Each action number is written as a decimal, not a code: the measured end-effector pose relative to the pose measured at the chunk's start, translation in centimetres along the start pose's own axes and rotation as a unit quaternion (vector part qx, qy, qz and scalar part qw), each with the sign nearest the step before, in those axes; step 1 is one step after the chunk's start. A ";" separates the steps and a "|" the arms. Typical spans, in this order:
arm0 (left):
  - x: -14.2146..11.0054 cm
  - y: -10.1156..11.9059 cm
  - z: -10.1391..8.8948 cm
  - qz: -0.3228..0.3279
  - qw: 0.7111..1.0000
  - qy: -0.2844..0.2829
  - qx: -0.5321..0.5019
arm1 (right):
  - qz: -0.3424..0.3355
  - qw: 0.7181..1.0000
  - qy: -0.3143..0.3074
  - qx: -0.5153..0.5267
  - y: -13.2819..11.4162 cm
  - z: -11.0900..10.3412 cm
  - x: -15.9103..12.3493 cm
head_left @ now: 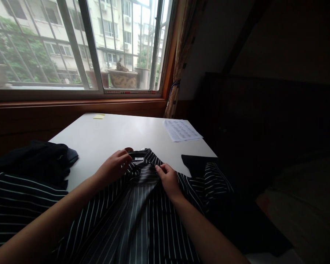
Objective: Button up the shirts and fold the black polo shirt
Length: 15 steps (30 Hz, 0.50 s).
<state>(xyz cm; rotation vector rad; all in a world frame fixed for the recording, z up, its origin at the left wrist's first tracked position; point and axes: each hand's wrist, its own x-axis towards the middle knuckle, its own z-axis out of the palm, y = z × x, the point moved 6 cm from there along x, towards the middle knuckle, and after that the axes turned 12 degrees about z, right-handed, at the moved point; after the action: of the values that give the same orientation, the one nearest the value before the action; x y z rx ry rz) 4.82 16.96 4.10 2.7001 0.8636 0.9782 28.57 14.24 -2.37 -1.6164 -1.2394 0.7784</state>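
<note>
A dark shirt with thin white stripes (165, 223) lies spread over the near part of the white table (126, 130), collar toward the window and front parted, so its greyish inside shows. At the left of the collar, my left hand (114, 167) has its fingers bent onto the cloth; the fingertips are partly hidden. The thumb and fingers of my right hand (169, 181) pinch the shirt's edge just below the right side of the collar. A pale label (139, 159) shows inside the neck. One sleeve (22, 205) stretches out to the left.
Dark crumpled clothing (49, 161) is heaped at the left table edge. Printed sheets (182, 130) lie at the far right, and a yellow sticky note (99, 116) at the far left. Dark cloth (194, 165) lies right of the collar. A barred window (121, 47) stands behind.
</note>
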 end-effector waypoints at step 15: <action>-1.0 2.0 4.9 -0.038 0.984 -0.117 -0.131 | -0.023 1.000 -0.011 0.004 -0.2 0.1 -0.1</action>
<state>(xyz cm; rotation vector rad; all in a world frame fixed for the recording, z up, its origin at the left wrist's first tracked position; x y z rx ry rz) 8.22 15.01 0.39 2.4739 0.7303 0.6853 28.36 14.21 -2.22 -1.5709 -1.2837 0.7735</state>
